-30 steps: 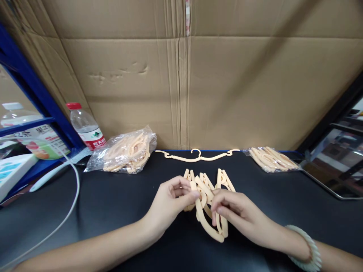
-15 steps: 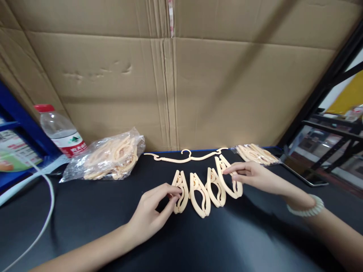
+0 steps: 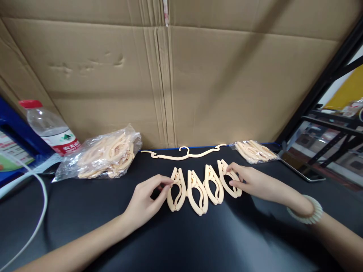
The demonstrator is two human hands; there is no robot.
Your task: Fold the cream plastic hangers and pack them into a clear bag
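Observation:
Several cream plastic folding hangers lie folded in a row on the black table. At the leftmost folded hanger [image 3: 183,189], the fingertips of my left hand [image 3: 146,196] rest by its left edge, thumb and forefinger slightly apart, not gripping it. My right hand [image 3: 249,179] has thumb and fingers around the right side of the rightmost folded hanger [image 3: 225,181]. Between these two lie another folded hanger [image 3: 190,198], set a little nearer me, and one more [image 3: 208,189]. Behind the row lies an unfolded hanger [image 3: 172,157] with its hook pointing away from me.
A clear bag of folded hangers [image 3: 104,153] lies at the left, near a red-capped bottle [image 3: 53,128]. Another bagged set [image 3: 255,151] and a phone-like dark slab [image 3: 302,166] are at the right. Cardboard [image 3: 215,83] stands behind; a white cable [image 3: 44,204] curves at left.
My left hand has drawn back from over the leftmost hanger to its edge. With my right hand on it, the rightmost hanger has come closer into line with the others. The view has shifted slightly.

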